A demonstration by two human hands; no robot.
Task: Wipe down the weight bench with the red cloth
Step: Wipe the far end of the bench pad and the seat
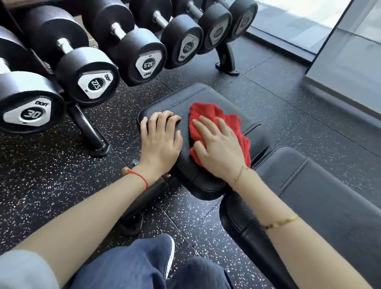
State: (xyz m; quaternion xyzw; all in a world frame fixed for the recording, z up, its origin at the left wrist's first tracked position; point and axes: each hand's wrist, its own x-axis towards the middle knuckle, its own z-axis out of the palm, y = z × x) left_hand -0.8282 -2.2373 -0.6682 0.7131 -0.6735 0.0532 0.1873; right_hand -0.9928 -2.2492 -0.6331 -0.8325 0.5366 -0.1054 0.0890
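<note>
Here, the right hand presses flat, fingers straight, on the crumpled red cloth atop the black padded weight-bench seat; at nine o'clock, the left hand rests on it, fingertips curled downward, grasping nothing, apparently bracing.

My right hand is covering the middle of the red cloth, so only its crumpled edges are showing around my fingers, and my left hand is hiding part of the seat pad beneath it. The long back pad of the weight bench is running off the right edge, and my forearms are masking its near end and the frame below. The dumbbell rack is getting cut off at the left and top edges, and the farthest dumbbell label is too small for me to read.
</note>
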